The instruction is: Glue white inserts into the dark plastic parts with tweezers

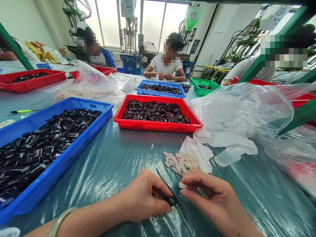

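My left hand (145,197) is closed around a small glossy black piece (171,200), whose rounded end shows beyond the thumb. Between the thumb and fingertips of my right hand (212,197) is a small white piece (183,185), just right of the black one. A thin dark pair of tweezers (184,215) lies slantwise between the hands, close by the black piece; whether a hand touches it I cannot tell. Just beyond the right hand is a pile of small off-white pieces (181,162), beside a crumpled white cloth or tissue (196,151).
A blue tray (84,154) of black pieces stands at left, a red tray (158,125) of them ahead. A translucent bottle (227,157) and clear plastic bags (247,108) lie at right. Across the table sit co-workers (166,62), near more trays. A green post (269,52) slants at right.
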A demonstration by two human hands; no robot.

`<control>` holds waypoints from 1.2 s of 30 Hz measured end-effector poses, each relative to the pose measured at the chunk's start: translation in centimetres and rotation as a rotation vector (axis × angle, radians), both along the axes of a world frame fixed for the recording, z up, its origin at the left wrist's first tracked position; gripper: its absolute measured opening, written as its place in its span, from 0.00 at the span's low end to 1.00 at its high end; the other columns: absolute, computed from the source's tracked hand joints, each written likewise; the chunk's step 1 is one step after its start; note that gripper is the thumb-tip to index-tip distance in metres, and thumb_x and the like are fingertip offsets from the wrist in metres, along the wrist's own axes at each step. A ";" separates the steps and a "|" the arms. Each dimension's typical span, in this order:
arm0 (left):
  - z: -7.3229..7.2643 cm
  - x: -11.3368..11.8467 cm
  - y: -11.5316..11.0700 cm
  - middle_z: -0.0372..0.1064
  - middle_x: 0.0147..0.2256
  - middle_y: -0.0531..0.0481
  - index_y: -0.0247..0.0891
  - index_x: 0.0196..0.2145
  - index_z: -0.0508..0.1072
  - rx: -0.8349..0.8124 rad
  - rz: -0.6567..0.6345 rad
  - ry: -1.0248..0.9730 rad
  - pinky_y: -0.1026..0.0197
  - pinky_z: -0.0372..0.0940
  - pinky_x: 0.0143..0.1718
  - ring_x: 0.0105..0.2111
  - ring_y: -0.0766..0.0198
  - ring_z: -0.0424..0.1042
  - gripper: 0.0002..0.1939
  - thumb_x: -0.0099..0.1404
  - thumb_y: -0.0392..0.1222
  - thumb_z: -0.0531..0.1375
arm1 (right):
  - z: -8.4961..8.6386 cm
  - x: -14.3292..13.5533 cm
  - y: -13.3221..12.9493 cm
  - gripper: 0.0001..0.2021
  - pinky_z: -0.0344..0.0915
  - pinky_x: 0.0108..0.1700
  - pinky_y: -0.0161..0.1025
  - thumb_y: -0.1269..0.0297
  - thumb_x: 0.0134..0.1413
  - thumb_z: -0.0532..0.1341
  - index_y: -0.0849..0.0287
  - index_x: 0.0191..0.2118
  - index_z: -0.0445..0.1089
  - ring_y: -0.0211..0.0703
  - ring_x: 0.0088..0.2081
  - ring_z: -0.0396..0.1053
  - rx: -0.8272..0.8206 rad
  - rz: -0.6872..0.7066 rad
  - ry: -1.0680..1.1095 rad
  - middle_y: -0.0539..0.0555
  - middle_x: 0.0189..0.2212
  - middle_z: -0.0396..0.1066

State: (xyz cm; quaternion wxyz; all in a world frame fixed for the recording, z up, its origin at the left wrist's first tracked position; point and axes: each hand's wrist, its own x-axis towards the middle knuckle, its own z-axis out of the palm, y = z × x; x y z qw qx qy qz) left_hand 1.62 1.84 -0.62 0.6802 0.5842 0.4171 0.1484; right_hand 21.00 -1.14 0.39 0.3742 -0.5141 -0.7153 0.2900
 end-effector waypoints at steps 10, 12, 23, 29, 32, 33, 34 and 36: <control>-0.2 -0.1 0.0 0.65 0.17 0.56 0.32 0.28 0.77 0.018 -0.008 -0.057 0.73 0.54 0.18 0.17 0.74 0.60 0.09 0.47 0.34 0.62 | 0.0 -1.8 -0.9 0.09 0.69 0.31 0.31 0.73 0.49 0.61 0.52 0.33 0.76 0.37 0.29 0.71 -0.031 0.138 0.186 0.51 0.29 0.73; -0.1 -0.1 -0.1 0.65 0.17 0.56 0.32 0.29 0.77 0.003 -0.004 -0.071 0.73 0.55 0.19 0.17 0.74 0.61 0.09 0.47 0.34 0.62 | -0.2 -1.8 -1.0 0.11 0.69 0.31 0.32 0.75 0.49 0.61 0.52 0.35 0.75 0.38 0.29 0.71 0.072 0.179 0.154 0.51 0.29 0.73; -0.4 -0.1 -0.2 0.67 0.18 0.54 0.32 0.28 0.77 0.010 0.014 -0.061 0.72 0.59 0.21 0.19 0.70 0.65 0.09 0.47 0.36 0.62 | -0.6 -1.8 -1.2 0.10 0.67 0.26 0.29 0.77 0.50 0.59 0.55 0.34 0.72 0.35 0.26 0.70 0.266 0.180 0.000 0.51 0.27 0.70; -0.4 -0.1 -0.2 0.67 0.18 0.54 0.32 0.28 0.77 0.038 0.011 -0.044 0.72 0.58 0.21 0.20 0.70 0.66 0.09 0.46 0.37 0.62 | -0.5 -1.3 -1.2 0.13 0.66 0.26 0.29 0.79 0.51 0.58 0.55 0.39 0.71 0.33 0.26 0.68 0.240 0.245 -0.091 0.52 0.31 0.70; -0.4 -0.1 -0.2 0.67 0.19 0.53 0.32 0.28 0.77 0.034 0.008 -0.042 0.72 0.58 0.21 0.20 0.70 0.65 0.10 0.46 0.37 0.63 | -0.4 -1.2 -1.5 0.11 0.66 0.26 0.29 0.78 0.52 0.57 0.56 0.37 0.71 0.34 0.26 0.68 0.228 0.256 -0.122 0.53 0.31 0.69; -0.4 -0.1 -0.2 0.67 0.19 0.53 0.32 0.28 0.77 0.032 0.008 -0.041 0.71 0.58 0.21 0.20 0.70 0.65 0.10 0.46 0.37 0.63 | -0.3 -1.1 -1.6 0.11 0.66 0.27 0.29 0.78 0.53 0.56 0.56 0.36 0.71 0.34 0.27 0.68 0.225 0.261 -0.129 0.53 0.30 0.69; -0.4 -0.1 -0.1 0.67 0.19 0.53 0.32 0.28 0.77 0.032 0.007 -0.039 0.71 0.57 0.21 0.20 0.70 0.65 0.10 0.46 0.38 0.63 | -0.2 -1.1 -1.6 0.11 0.66 0.28 0.29 0.78 0.53 0.56 0.57 0.36 0.71 0.35 0.28 0.68 0.222 0.268 -0.136 0.53 0.30 0.69; -0.3 -0.1 -0.1 0.67 0.19 0.54 0.32 0.28 0.77 0.035 0.003 -0.038 0.71 0.57 0.22 0.20 0.70 0.64 0.10 0.46 0.38 0.63 | -0.1 -1.1 -1.7 0.11 0.67 0.29 0.30 0.78 0.53 0.56 0.57 0.36 0.71 0.36 0.30 0.68 0.227 0.285 -0.151 0.54 0.30 0.69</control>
